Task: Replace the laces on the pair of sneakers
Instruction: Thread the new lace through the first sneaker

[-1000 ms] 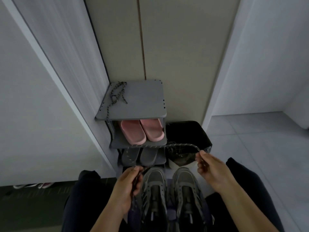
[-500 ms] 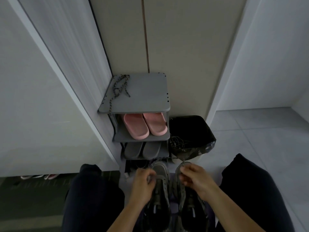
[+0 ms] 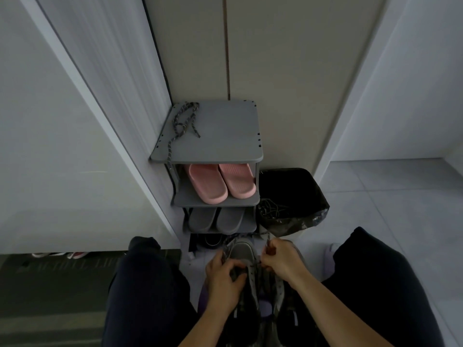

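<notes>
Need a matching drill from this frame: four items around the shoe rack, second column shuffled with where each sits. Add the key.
1. spare lace
2. pink slippers
3. grey slippers
4. black-lined bin

A. on the floor, right of the rack
B. on the rack's top board
C. on the shelf just under the top board
D. on the third level down

Pairs: 1-B, 2-C, 3-D, 4-A
</notes>
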{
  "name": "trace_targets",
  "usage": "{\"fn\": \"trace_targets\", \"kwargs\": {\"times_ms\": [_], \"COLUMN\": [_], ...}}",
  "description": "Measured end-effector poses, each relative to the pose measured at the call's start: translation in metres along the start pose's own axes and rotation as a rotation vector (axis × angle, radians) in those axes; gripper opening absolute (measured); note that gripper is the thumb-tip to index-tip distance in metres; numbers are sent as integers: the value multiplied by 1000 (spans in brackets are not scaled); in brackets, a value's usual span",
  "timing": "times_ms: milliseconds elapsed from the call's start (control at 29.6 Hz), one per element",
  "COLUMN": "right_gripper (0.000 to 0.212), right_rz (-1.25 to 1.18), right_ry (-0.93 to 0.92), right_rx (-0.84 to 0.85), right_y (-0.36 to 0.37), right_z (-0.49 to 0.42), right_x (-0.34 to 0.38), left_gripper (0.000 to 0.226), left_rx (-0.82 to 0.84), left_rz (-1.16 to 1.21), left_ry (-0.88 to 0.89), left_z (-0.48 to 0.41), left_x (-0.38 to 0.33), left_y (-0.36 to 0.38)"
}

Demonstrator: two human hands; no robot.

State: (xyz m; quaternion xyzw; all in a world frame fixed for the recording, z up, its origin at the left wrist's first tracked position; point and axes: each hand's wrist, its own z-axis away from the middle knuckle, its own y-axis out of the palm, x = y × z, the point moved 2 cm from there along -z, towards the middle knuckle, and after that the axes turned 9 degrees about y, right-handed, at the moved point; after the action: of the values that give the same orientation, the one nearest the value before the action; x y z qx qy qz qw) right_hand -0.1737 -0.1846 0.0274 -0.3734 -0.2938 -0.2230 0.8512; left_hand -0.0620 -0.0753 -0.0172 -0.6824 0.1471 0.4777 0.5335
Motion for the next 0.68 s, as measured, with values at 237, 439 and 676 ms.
{"fn": "trace_targets", "kwargs": {"times_ms": [237, 439, 676], "right_gripper": [15, 13, 10], "right_rz": [53, -52, 93], "right_ry": [-47, -30, -41], "right_rx": [83, 82, 64], "right_y": [6, 12, 19], "right_z": [-6, -9, -9], "right_x": [-1, 1, 0], "left_gripper": [15, 17, 29], "left_rx": [-32, -28, -47], "left_rz": [41, 74, 96], "left_ry": [8, 7, 17], "left_z": [-1, -2, 0], "left_x": [11, 16, 14], "left_y": [8, 10, 9]}}
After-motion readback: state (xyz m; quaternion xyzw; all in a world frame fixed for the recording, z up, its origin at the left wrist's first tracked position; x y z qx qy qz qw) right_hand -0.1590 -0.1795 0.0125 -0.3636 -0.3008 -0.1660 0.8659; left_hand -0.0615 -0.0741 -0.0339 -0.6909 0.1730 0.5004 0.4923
